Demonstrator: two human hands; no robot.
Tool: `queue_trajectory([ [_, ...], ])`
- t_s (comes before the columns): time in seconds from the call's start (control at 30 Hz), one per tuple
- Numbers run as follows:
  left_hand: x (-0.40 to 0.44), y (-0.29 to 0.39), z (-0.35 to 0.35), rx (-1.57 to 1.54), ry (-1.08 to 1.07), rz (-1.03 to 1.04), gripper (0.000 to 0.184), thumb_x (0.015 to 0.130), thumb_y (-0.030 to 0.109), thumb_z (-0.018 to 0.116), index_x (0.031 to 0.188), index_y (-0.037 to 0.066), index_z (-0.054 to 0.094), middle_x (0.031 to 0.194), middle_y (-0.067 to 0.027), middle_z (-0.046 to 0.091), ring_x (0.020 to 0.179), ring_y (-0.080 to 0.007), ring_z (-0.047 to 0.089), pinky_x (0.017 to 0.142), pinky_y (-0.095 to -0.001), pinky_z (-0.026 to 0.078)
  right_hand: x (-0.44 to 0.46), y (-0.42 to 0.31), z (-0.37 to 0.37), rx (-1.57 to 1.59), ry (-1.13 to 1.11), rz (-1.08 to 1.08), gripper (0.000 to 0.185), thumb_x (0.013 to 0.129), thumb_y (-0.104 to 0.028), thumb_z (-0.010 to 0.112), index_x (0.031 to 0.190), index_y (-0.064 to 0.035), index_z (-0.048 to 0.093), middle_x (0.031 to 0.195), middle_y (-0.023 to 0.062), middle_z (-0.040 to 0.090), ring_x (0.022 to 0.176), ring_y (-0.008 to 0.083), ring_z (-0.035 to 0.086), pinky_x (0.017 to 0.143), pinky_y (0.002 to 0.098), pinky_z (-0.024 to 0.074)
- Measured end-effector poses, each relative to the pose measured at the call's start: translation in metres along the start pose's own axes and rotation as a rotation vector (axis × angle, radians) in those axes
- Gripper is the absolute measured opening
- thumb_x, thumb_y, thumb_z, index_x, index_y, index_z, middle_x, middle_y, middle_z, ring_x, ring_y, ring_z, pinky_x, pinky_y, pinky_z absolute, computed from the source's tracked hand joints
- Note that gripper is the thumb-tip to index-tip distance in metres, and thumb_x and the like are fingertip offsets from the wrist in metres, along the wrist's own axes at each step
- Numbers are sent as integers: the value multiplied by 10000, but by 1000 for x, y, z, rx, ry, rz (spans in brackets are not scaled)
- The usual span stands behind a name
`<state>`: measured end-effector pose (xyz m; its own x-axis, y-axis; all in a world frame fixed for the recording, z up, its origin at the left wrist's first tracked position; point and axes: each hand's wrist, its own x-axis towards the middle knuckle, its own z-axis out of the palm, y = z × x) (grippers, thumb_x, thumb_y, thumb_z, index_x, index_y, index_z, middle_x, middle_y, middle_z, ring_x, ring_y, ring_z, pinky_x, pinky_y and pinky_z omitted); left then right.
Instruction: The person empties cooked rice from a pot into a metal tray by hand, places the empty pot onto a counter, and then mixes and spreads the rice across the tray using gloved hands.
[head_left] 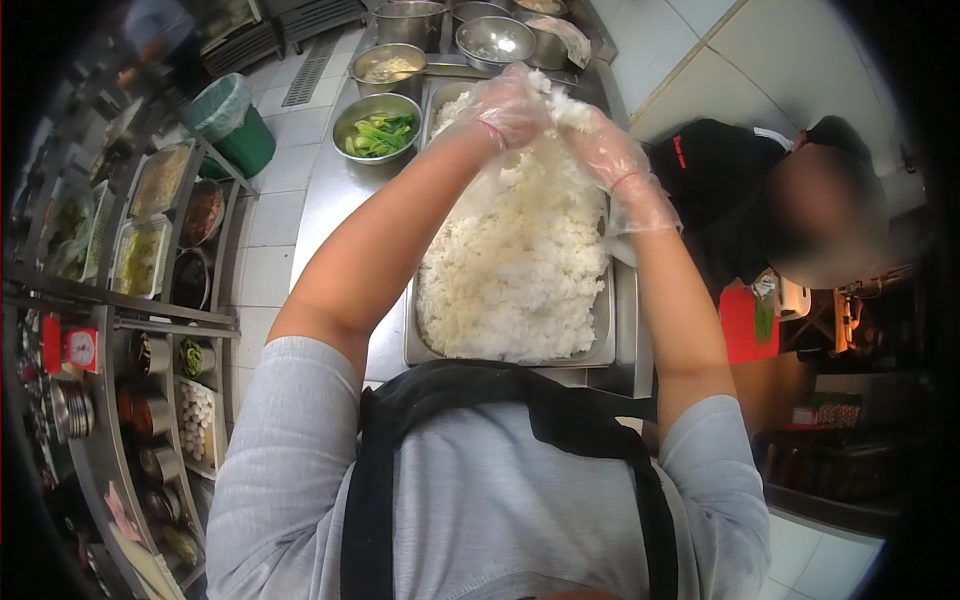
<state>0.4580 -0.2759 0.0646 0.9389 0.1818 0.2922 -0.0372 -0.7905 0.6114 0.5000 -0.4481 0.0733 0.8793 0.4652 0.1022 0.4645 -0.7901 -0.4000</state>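
White cooked rice point(510, 270) fills a large rectangular metal tray point(412, 340) in front of me. Both hands wear clear plastic gloves and are raised over the tray's far end. My left hand point(508, 108) is closed on some rice, its fingers curled. My right hand point(610, 160) grips a loose white clump of rice point(568, 112) from the other side, and bits of it stick to the gloves. The fingertips are partly hidden by rice and plastic.
A bowl of green vegetables point(380, 130) stands left of the tray, with a pot point(388, 66) behind it. A metal bowl point(496, 42) sits at the back. Another person point(720, 180) is at right. Shelves of ingredients point(160, 230) and a green bin point(240, 130) are at left.
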Motion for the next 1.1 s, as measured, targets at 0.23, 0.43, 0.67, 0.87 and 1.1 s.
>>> queue_trajectory([
  [0.23, -17, -14, -5, -169, -230, 121, 684, 765, 239, 631, 1340, 44, 317, 1143, -247, 556, 1038, -356, 559, 875, -383, 444, -24, 16, 2, 689, -385, 113, 560, 860, -229, 530, 1371, -111, 333, 1272, 147, 475, 1130, 261, 496, 926, 427, 424],
  [0.43, -67, -82, 27, 217, -223, -175, 746, 839, 525, 509, 1339, 14, 297, 1103, -241, 570, 971, -317, 571, 902, -388, 442, -73, 82, 50, 648, -323, 251, 761, 801, -289, 649, 1391, -24, 248, 1348, 195, 389, 1237, 314, 396, 1034, 398, 322],
  [0.67, -147, -45, 21, 229, -562, -109, 1006, 707, 684, 551, 1361, -27, 268, 1024, -249, 544, 1049, -367, 481, 892, -429, 409, -142, 22, 68, 509, -234, 36, 1129, 549, -316, 863, 1399, -8, 186, 1361, 246, 334, 1274, 340, 334, 1057, 381, 290],
  [0.87, -165, -34, 49, -3, -385, -33, 965, 564, 295, 732, 1370, 11, 284, 1199, -313, 468, 1116, -448, 433, 975, -426, 375, -135, 8, 110, 842, -22, 51, 969, 606, -75, 781, 1395, -26, 220, 1335, 186, 366, 1219, 262, 394, 999, 362, 366],
  [1.1, -88, -38, 60, -185, -23, 74, 937, 589, 230, 758, 1372, 36, 281, 1264, -263, 431, 1175, -394, 414, 1004, -411, 367, -26, 19, 92, 819, 39, -163, 652, 713, -91, 668, 1311, -55, 412, 1133, 139, 575, 1042, 232, 559, 867, 336, 464],
])
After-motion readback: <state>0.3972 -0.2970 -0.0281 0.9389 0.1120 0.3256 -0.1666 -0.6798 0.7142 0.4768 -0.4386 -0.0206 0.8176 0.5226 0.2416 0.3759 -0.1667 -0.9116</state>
